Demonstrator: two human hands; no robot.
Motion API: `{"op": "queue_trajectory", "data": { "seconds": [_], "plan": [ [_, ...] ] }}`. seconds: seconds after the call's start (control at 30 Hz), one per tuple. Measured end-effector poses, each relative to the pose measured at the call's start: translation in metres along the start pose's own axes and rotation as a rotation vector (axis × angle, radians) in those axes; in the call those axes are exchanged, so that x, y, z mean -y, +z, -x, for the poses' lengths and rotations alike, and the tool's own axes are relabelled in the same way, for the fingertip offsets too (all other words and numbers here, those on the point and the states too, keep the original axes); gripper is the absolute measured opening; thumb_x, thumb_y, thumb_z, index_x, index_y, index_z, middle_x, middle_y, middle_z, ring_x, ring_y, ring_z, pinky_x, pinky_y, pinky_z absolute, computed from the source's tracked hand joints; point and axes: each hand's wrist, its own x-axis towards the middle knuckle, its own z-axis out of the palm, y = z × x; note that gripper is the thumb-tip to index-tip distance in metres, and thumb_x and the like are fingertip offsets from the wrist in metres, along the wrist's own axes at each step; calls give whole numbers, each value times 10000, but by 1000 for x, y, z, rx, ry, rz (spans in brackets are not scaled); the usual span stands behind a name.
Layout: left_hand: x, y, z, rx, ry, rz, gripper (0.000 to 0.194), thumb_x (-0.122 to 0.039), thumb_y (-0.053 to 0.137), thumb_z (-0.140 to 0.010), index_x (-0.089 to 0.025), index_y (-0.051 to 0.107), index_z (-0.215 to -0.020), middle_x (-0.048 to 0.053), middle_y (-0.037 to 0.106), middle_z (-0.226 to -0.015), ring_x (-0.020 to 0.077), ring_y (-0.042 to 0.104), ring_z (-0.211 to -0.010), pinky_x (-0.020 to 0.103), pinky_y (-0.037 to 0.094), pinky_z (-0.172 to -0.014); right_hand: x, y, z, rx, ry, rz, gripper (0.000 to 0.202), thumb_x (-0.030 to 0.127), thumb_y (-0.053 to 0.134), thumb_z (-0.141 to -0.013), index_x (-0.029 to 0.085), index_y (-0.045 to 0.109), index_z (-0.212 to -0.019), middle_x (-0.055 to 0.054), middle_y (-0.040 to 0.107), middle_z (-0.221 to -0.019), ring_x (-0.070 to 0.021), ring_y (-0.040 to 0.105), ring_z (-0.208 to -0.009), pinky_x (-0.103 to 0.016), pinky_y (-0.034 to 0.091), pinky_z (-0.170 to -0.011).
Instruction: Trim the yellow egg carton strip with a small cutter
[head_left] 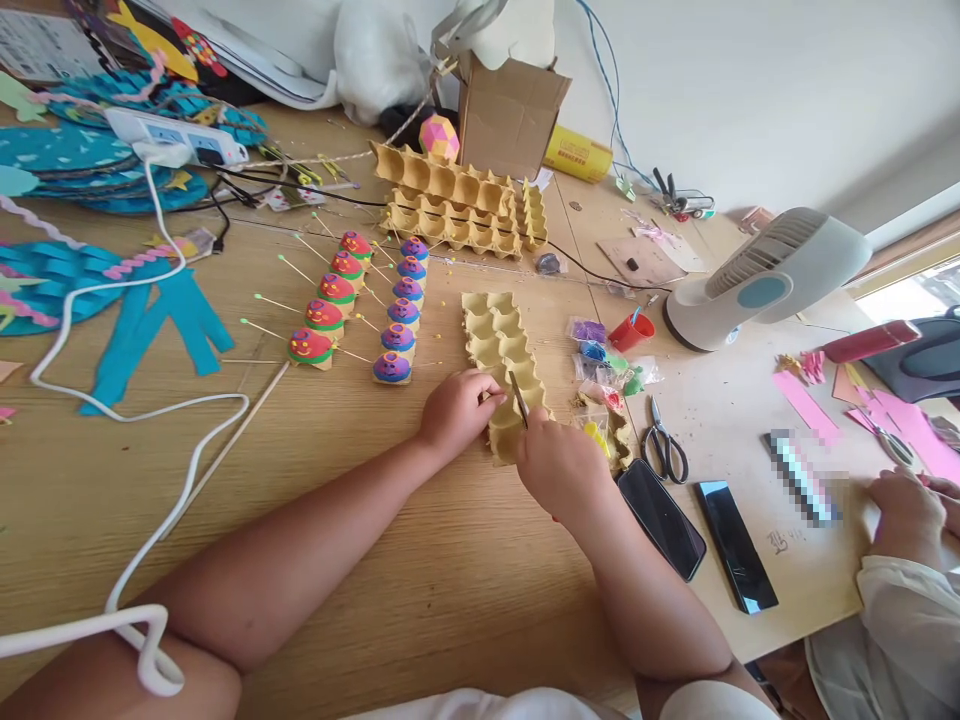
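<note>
My left hand (456,408) grips the near left edge of a yellow egg-carton strip (499,340) lying on the wooden table (360,500). My right hand (559,462) holds a thin bladed tool (518,398), its tip pushed into the carton's near end. Two rows of painted egg-cup figures (360,310), red-green and blue-purple, stand left of the carton with pins stuck in them.
A stack of egg cartons (461,200) and a cardboard box (510,110) sit at the back. Scissors (664,445), two phones (697,530), bags of beads (607,365) and a desk fan (765,275) lie to the right. Another person's hand (911,515) works at far right. A white cable (150,440) crosses the left.
</note>
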Motion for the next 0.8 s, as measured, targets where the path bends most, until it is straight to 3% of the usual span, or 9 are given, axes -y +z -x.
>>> {"op": "queue_trajectory", "data": {
  "seconds": [0.3,0.57,0.8],
  "plan": [
    [-1,0,1,-9,-1,6,70,-250,661,-857,-221,671,-794,12,708,-891,199,627,-882,310,466,-760,-8,-5,9,-3,-1,-52,227,218,358,-964,138,571,-964,-58,671,-666,-236,723,-676,-258,394,-485],
    [-1,0,0,-4,12,-11,78,-256,662,-858,-216,665,-792,14,703,-888,194,624,-869,308,464,-759,-1,0,-5,11,22,-65,270,236,321,-981,132,570,-990,-83,684,-722,-223,732,-726,-251,431,-524],
    [-1,1,1,-7,-5,-1,71,-254,661,-859,-219,674,-798,5,710,-900,191,625,-888,303,463,-765,-5,-4,7,15,-4,-20,255,221,338,-972,131,575,-1000,-85,692,-738,-232,722,-700,-263,394,-489]
  ]
}}
